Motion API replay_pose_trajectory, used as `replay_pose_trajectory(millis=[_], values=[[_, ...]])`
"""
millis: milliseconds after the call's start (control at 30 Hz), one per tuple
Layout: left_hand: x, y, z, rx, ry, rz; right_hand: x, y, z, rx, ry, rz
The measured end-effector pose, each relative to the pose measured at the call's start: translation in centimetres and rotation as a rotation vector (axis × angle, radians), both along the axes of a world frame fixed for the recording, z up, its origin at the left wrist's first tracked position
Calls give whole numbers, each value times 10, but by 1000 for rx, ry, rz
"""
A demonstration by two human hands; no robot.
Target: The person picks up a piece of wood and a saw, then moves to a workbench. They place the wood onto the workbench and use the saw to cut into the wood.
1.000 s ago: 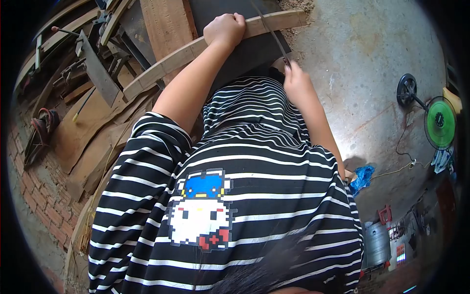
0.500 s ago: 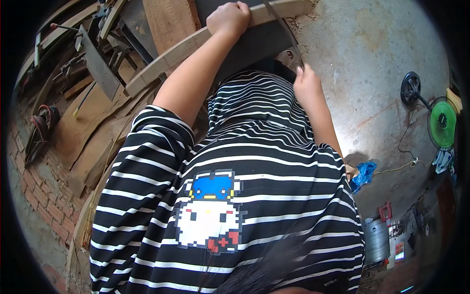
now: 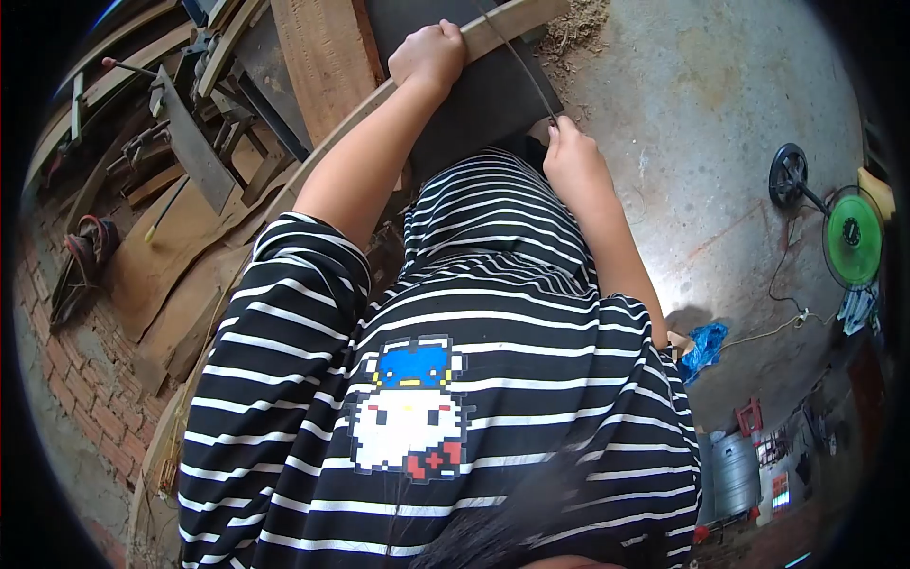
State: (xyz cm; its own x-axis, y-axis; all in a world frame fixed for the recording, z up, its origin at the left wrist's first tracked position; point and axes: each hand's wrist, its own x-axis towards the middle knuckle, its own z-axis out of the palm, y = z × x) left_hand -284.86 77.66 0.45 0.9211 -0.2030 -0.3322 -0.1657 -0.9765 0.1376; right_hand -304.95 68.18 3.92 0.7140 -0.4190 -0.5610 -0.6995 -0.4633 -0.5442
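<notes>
My left hand (image 3: 427, 59) is closed over a long wooden board (image 3: 519, 24), pressing it down on a dark flat surface (image 3: 474, 109). My right hand (image 3: 576, 156) is wrapped round the near end of a handsaw (image 3: 524, 68). Its thin dark blade, seen nearly edge-on, runs up and away across the board, to the right of my left hand. The handle is mostly hidden inside my fingers. The board slants from behind my left forearm up to the top right.
A wide reddish plank (image 3: 327, 71) lies left of my left hand. Clamps and a metal plate (image 3: 194, 142) stand among timber offcuts at the left. Wood shavings (image 3: 573, 43) lie on the concrete floor (image 3: 654, 123). A green fan (image 3: 852, 232) and a blue plastic bag (image 3: 702, 349) are at right.
My right hand has moved up and left with the saw, and the blade shows thinner. My left hand and the board have shifted slightly left in view; more shavings show.
</notes>
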Motion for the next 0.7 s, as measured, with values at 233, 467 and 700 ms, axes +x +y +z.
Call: replay_pose_trajectory(millis=[233,467,700], values=[[0,-2,3,34,56,14,68,-7,-34,-6,-78,66],[0,-2,5,15,83,6,27,-16,-44,-1,-139,31],[1,-1,8,-6,118,-16,-47,-9,-29,32,-88,-20]])
